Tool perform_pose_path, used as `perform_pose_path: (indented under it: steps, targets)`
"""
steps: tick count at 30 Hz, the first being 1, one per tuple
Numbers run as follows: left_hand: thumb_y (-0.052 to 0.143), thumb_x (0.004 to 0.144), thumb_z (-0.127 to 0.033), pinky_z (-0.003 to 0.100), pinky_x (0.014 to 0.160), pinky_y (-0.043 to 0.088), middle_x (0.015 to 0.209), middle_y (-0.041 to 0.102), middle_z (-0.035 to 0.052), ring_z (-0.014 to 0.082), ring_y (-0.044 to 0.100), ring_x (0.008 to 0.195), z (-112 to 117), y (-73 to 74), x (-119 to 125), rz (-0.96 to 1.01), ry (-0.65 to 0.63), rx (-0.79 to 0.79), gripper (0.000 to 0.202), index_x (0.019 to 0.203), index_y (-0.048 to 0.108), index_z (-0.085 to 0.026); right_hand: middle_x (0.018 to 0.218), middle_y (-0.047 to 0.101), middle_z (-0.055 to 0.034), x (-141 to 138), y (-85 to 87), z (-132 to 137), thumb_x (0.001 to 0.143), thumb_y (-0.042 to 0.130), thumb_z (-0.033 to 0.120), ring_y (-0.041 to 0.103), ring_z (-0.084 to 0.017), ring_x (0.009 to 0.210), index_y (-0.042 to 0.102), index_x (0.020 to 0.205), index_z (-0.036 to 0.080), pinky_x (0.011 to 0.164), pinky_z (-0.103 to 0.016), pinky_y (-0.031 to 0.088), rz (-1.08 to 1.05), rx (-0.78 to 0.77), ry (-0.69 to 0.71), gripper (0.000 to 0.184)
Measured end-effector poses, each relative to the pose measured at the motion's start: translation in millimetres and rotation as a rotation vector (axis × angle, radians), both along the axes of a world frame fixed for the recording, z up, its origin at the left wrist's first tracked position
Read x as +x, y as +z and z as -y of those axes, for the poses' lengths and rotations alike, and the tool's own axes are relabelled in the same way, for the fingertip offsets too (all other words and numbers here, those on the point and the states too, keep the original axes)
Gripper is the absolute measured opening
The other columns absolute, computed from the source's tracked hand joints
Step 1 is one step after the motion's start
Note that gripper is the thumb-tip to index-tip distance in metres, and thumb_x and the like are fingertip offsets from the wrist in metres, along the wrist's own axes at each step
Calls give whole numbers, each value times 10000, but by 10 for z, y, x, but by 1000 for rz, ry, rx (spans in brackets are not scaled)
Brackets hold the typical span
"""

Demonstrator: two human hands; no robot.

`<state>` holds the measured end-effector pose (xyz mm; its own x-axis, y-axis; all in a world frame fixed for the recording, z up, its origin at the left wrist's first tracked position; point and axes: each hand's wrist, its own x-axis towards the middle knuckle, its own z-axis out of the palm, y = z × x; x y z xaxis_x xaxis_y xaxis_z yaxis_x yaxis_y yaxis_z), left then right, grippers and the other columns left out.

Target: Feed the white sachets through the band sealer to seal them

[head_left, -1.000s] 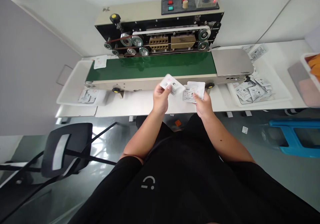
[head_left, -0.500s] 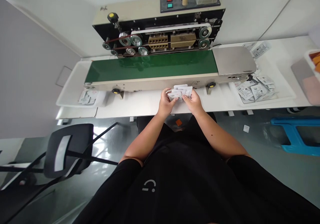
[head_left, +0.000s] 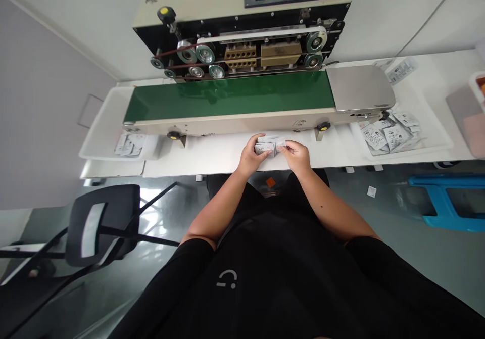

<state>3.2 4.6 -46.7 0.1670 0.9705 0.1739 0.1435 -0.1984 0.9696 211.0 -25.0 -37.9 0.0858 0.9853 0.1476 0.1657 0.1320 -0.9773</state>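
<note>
My left hand (head_left: pixel 251 156) is closed around a small stack of white printed packets (head_left: pixel 264 149), thumb on top, just above the table's front part. Between the thumb and fingers of my right hand (head_left: pixel 297 156) is the edge of a white packet (head_left: pixel 280 143), which overlaps the stack. Both hands are in front of a sealing machine (head_left: pixel 242 56) with a green conveyor belt (head_left: pixel 231 95). More white printed packets (head_left: pixel 396 136) lie in a translucent tray (head_left: pixel 435 139) to the right.
On the left, another white tray (head_left: pixel 96 144) holds several packets (head_left: pixel 130 144). A metal plate (head_left: pixel 359 89) extends the conveyor's right end. Below are a black chair (head_left: pixel 125 202) at left, a blue stool (head_left: pixel 441 207) at right, and a white packet (head_left: pixel 372 191) on the floor.
The fanned packets are now gathered into a neater stack in my left hand. My right hand has moved slightly right, pinching one packet's edge. The camera view has shifted slightly.
</note>
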Motion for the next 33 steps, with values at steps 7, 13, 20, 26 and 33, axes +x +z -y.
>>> perform_pose_path:
  steps: [7, 13, 20, 26, 33]
  targets:
    - [917, 793, -438, 405, 1095, 554, 1320, 713, 104, 285, 690, 1243, -22, -11, -37, 138, 36, -68, 626, 1326, 661, -230, 931, 732, -50, 241, 523, -5, 959, 778, 561, 669, -130, 704, 745, 1024, 201, 633, -294, 613, -104, 97, -160, 367]
    - [941, 755, -437, 425, 1096, 565, 1281, 727, 109, 290, 698, 1238, -44, 9, -29, 207, 58, -132, 678, 1324, 643, -217, 690, 661, -20, 1085, 1461, -715, 1039, 715, 336, 555, -56, 473, 726, 1138, 121, 457, -170, 440, -145, 93, -323, 237]
    - [945, 754, -461, 417, 1072, 577, 1261, 738, 105, 280, 714, 1202, -43, 20, -20, 240, 48, -156, 672, 1306, 648, -219, 639, 652, -40, 1517, 1785, -1532, 1035, 575, -25, 645, -85, 540, 687, 1069, 34, 561, -200, 514, -213, -283, -221, 131]
    - [943, 760, -490, 401, 1062, 577, 1272, 740, 104, 279, 709, 1211, -60, -9, -36, 212, 42, -130, 685, 1312, 645, -216, 727, 668, -9, 1007, 1855, -1757, 1052, 579, 22, 595, 5, 517, 581, 1092, 8, 627, -155, 472, -155, -434, -186, 41]
    - [947, 752, -533, 376, 1041, 583, 1328, 710, 111, 265, 716, 1201, -80, -44, -44, 243, 8, -135, 749, 1351, 622, -223, 831, 692, -13, 663, 1882, -1477, 1059, 597, 273, 605, 16, 547, 643, 1154, 8, 652, -141, 471, -18, -143, -286, 286]
